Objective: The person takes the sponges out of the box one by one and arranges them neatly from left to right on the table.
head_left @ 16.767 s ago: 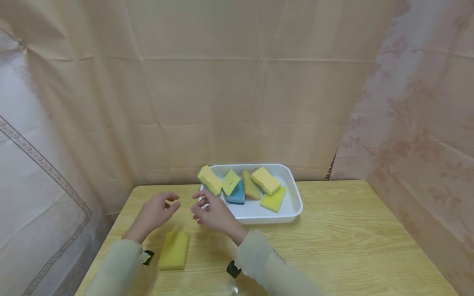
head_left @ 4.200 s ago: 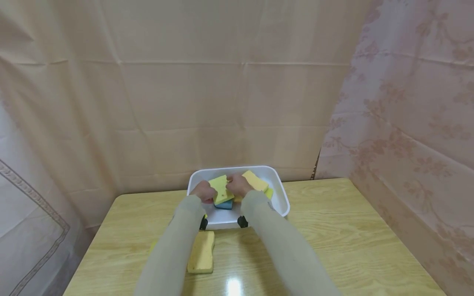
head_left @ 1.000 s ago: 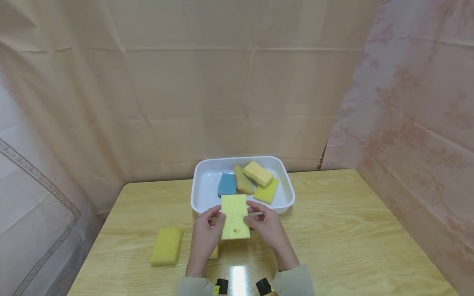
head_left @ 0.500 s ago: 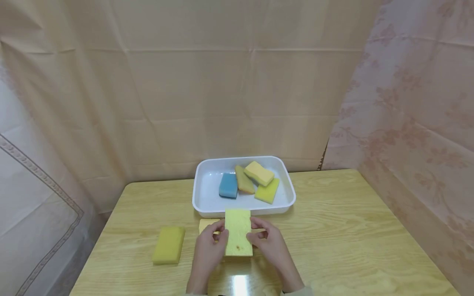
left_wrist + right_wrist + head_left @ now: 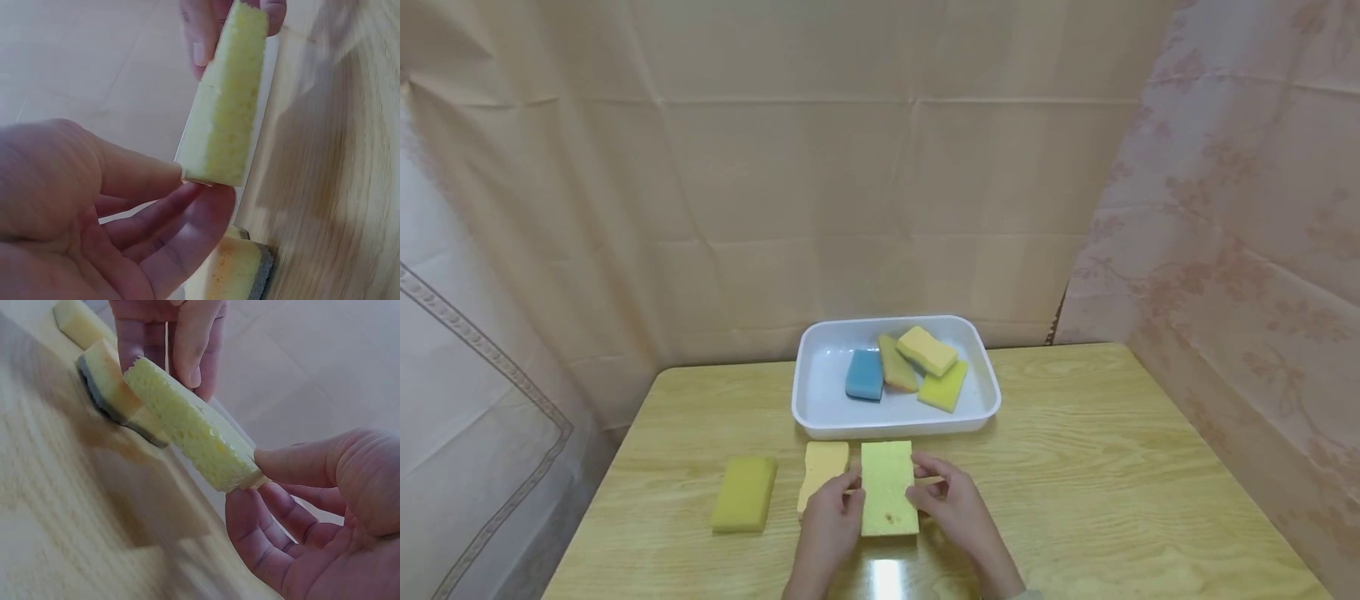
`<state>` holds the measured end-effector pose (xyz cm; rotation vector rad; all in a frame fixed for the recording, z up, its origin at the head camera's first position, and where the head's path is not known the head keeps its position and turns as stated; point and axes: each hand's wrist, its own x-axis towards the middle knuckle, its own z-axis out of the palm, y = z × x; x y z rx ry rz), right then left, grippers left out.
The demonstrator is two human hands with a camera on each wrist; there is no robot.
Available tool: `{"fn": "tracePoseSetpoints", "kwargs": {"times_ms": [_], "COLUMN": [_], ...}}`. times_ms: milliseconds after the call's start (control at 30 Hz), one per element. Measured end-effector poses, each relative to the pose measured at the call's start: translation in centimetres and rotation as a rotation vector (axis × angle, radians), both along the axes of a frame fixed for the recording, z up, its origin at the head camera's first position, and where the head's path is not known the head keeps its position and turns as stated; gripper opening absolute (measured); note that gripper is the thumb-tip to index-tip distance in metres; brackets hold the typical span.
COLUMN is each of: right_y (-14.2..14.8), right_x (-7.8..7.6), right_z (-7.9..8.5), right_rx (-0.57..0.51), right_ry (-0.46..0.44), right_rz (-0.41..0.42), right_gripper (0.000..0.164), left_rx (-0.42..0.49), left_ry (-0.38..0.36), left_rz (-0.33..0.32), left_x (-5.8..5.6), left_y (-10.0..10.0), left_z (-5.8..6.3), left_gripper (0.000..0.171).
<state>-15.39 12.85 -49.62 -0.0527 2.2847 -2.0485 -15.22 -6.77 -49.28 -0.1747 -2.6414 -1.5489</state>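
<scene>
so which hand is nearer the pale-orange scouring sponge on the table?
Left. The left hand overlaps the near end of the pale-orange scouring sponge in the head view; the right hand is farther right, on the opposite side of the held pale-yellow sponge.

Left grip (image 5: 831, 527) kinda blocks part of the pale-orange sponge (image 5: 825, 467), and head view crops the near edge off the counter (image 5: 1120, 467).

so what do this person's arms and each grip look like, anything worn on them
The left grip and right grip are bare human hands, each with a thumb and slim fingers; no gloves or rings show. A sliver of pale sleeve shows at the right forearm; no sleeve shows on the left.
</scene>
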Motion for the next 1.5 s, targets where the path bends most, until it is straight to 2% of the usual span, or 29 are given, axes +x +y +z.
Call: {"fn": "tracePoseSetpoints", "kwargs": {"times_ms": [100,300,400,600,833,1067,1367,1500], "right_y": [0.1,0.4,0.4,0.1,-0.2,-0.3,-0.7,-0.6], "right_x": [0.0,-0.2,-0.3,-0.6,-0.8,-1.2,-1.8,-2.1], "right_z": [-0.5,-1.7,-2.0,-2.0,-2.3,-2.6,-2.5,-2.3], "right_rx": [0.017,0.109,0.136,0.138,0.191,0.262,0.337,0.364], "right_ry": [-0.005,0.014,0.025,0.017,0.019,0.047,0.085,0.065], "right_rz": [0.015,0.042,0.055,0.055,0.042,0.047,0.072,0.066], "right_gripper": [0.054,0.053,0.053,0.051,0.050,0.051,0.048,0.048], "left_rx": [-0.056,-0.139,-0.149,-0.174,-0.186,-0.254,-0.290,-0.280], "left_ry": [0.023,-0.010,-0.031,-0.017,-0.079,-0.032,-0.037,-0.046], "left_rz": [-0.004,-0.011,-0.009,-0.008,-0.027,-0.044,-0.022,-0.020], "left_x": [0.0,0.1,0.2,0.1,0.1,0.2,0.0,0.0], "left_y": [0.2,0.8,1.0,1.3,1.7,1.7,1.7,1.8], "left_z": [0.0,0.2,0.2,0.0,-0.1,-0.1,-0.7,-0.8], "left_gripper": [0.029,0.031,0.031,0.030,0.035,0.048,0.053,0.053]}}
